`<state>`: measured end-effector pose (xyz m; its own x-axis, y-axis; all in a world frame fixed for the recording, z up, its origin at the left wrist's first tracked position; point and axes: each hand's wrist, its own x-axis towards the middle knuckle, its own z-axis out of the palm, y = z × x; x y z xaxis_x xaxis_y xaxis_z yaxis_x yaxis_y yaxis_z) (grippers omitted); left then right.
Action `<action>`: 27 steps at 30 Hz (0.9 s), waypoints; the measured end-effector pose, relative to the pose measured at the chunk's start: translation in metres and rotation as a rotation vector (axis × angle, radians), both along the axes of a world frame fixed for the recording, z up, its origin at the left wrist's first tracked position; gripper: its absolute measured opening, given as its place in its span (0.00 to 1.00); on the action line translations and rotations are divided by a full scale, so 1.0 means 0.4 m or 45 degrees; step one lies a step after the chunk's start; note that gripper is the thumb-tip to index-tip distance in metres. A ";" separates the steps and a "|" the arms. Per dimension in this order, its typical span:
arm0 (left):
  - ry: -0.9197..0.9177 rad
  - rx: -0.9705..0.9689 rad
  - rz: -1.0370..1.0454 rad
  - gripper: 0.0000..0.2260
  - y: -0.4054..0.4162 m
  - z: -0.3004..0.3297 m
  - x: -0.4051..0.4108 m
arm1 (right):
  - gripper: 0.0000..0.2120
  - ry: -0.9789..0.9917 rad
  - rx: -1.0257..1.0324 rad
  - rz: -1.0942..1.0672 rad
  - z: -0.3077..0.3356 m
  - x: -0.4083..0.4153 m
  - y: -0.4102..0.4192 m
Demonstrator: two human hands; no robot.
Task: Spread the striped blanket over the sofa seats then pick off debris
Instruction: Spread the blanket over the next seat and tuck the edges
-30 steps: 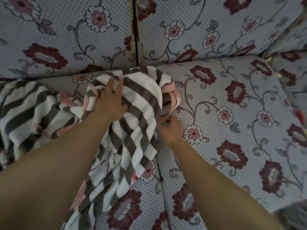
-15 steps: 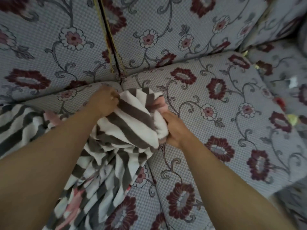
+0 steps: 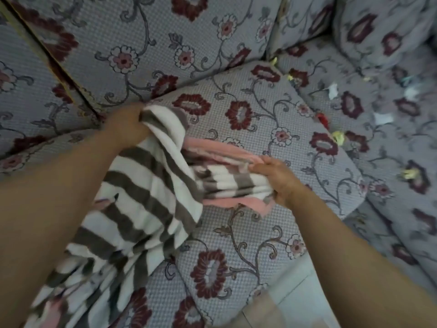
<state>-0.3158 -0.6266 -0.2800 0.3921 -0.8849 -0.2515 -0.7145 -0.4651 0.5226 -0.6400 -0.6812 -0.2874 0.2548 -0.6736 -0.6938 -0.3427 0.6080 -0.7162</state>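
Blanket [image 3: 146, 185]: bunched on middle seat [image 3: 272, 129]; left hand [image 3: 127, 126] clamped on top edge; right hand [image 3: 276, 178] pinching gathered folds; advice: draw hands apart, edge taut, toward debris [image 3: 338, 137].

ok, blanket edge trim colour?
Pink, on the striped blanket by the right hand; head view.

- Two back cushions [image 3: 165, 43] stood upright at the rear, covered in grey woven fabric with dark red flowers and curling vines.
- A dark gap [image 3: 59, 74] ran slantwise between them at upper left, edged with yellowish trim.
- Another cushion [image 3: 383, 31] in the same print sat at top right, blurred.
- Pale floor [image 3: 295, 299] showed at the bottom edge, crossed by thin joint lines.
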 end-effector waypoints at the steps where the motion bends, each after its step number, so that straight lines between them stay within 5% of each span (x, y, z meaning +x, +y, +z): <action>1: -0.076 -0.150 0.045 0.11 -0.051 0.045 -0.008 | 0.04 0.126 -0.128 -0.121 0.016 -0.032 -0.029; 6: -0.134 -0.387 -0.033 0.13 -0.261 0.145 -0.103 | 0.04 0.701 -0.656 -0.621 0.052 -0.201 -0.144; 12: 0.252 -0.159 -0.298 0.10 -0.208 0.052 -0.216 | 0.06 0.982 -0.500 -0.276 -0.016 -0.256 -0.144; 18: 0.747 0.496 -0.718 0.20 -0.075 0.030 -0.362 | 0.25 0.213 0.320 -0.235 -0.041 -0.135 -0.044; 24: 1.025 0.867 -0.828 0.27 -0.002 -0.020 -0.372 | 0.08 0.244 0.283 -0.043 -0.055 -0.064 -0.022; 27: 0.895 0.579 -0.547 0.20 0.001 -0.039 -0.341 | 0.06 0.214 0.297 0.015 -0.056 -0.065 -0.010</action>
